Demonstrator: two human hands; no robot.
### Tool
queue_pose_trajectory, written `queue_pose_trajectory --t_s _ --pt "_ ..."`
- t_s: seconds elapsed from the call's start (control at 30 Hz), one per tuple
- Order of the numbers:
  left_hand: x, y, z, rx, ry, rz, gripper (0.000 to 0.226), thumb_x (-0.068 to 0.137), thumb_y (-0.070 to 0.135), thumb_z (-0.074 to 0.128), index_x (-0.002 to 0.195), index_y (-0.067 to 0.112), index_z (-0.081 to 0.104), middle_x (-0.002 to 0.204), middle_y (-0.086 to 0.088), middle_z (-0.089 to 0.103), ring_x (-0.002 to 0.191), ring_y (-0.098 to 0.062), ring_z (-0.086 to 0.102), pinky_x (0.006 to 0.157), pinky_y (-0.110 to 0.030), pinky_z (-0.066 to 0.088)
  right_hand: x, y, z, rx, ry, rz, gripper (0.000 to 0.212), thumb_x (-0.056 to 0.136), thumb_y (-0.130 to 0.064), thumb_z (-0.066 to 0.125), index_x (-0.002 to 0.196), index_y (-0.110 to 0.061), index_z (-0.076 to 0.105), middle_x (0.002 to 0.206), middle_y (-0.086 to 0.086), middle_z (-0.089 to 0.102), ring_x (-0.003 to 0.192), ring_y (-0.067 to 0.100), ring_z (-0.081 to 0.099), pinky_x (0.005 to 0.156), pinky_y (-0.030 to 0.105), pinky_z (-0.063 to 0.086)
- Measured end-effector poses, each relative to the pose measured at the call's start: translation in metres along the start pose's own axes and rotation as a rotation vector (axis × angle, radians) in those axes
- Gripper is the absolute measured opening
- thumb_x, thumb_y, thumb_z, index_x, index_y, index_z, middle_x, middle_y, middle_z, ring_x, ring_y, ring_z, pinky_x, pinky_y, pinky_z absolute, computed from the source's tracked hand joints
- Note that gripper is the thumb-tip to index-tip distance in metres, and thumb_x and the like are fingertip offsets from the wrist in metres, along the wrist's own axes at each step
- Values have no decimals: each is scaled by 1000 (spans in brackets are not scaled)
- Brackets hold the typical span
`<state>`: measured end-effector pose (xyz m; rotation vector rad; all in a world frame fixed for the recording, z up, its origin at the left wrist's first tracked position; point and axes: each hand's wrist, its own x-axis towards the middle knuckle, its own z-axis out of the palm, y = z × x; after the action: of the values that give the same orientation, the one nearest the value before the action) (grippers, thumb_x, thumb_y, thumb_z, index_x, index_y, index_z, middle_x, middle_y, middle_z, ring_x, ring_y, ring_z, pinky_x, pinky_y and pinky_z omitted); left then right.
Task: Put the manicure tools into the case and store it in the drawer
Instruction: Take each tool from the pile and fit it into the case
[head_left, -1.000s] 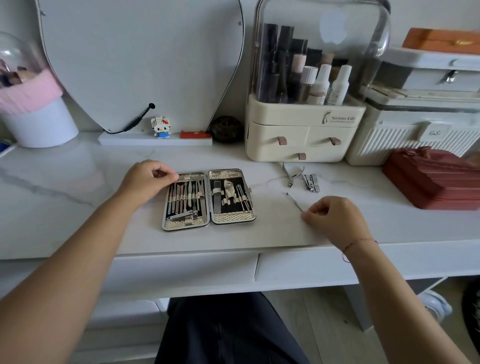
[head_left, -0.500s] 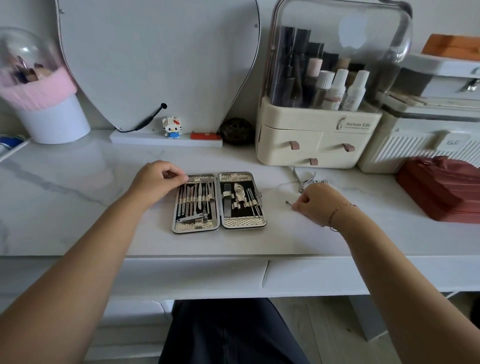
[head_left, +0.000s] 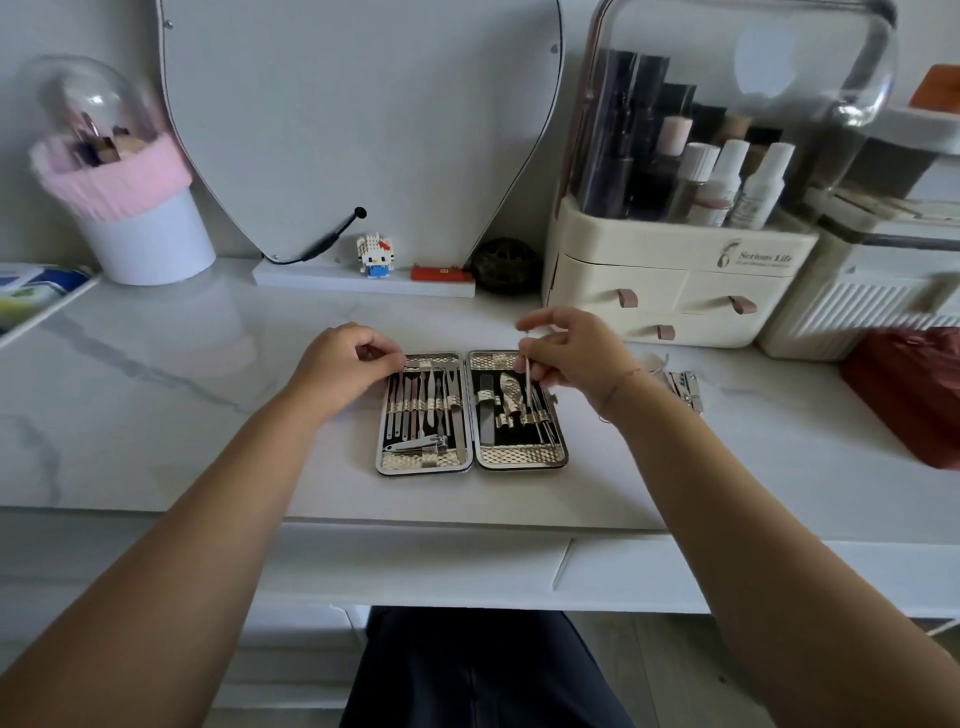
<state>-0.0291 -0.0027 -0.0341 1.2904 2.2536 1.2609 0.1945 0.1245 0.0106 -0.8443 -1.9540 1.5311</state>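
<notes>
One view only, from the head camera, looking down at a white marble table (head_left: 156, 415). At the middle of it lies the case (head_left: 519, 456), opened flat like a book, both halves facing up. Its left half holds a row of slim tools (head_left: 421, 397) under straps, with a clipper (head_left: 418, 444) lying crosswise below them. Its right half holds a dark nail file (head_left: 485, 415) and a few more pieces.

The left hand (head_left: 343, 366) sits at the case's top left corner. Its fingers are curled and the thumb reaches the rim there; whether it pinches the rim or only rests against it cannot be told. The right hand (head_left: 571, 353) hovers over the case's right half, thumb and fingers pinching a thin metal tool (head_left: 527, 379) near its upper end. That tool stands almost upright, its lower tip down among the straps of the right half.

Right of the case, on the table, lie a small nail clipper (head_left: 685, 387) and, partly hidden behind the right wrist, what looks like a pair of nippers (head_left: 655, 362). Further right of the case is a red pouch (head_left: 914, 395). Behind the case stand a cream cosmetics box (head_left: 675, 280) with a clear lid, a mirror (head_left: 363, 130) and a little toy figure (head_left: 374, 255). Far left of the case is a white pot (head_left: 150, 244) with a pink trim. Below the case, under the table edge, run the closed drawer fronts (head_left: 415, 566).
</notes>
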Motion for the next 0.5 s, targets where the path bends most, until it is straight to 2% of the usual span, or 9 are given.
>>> queue_pose_trajectory --t_s 0.2,0.4,0.5 --pt "1 0 0 6 -5 10 11 78 24 75 88 21 71 92 3 66 79 -3 56 67 -15 38 21 6 19 -147 10 -58 19 86 1 60 104 4 60 69 11 66 47 6 58 51 17 54" --pt "2 -1 0 1 -9 16 8 78 23 75 85 24 70 91 4 65 83 -10 58 68 -14 39 24 11 17 -309 37 -81 14 84 -5 63 97 -1 58 62 5 63 39 -2 54 44 11 45" --pt "3 -1 0 -2 -6 17 9 78 23 75 85 25 70 93 2 66 86 -13 60 70 -15 40 26 13 18 -379 16 -81 14 82 -8 67 93 -2 62 60 6 63 44 4 54 46 12 47"
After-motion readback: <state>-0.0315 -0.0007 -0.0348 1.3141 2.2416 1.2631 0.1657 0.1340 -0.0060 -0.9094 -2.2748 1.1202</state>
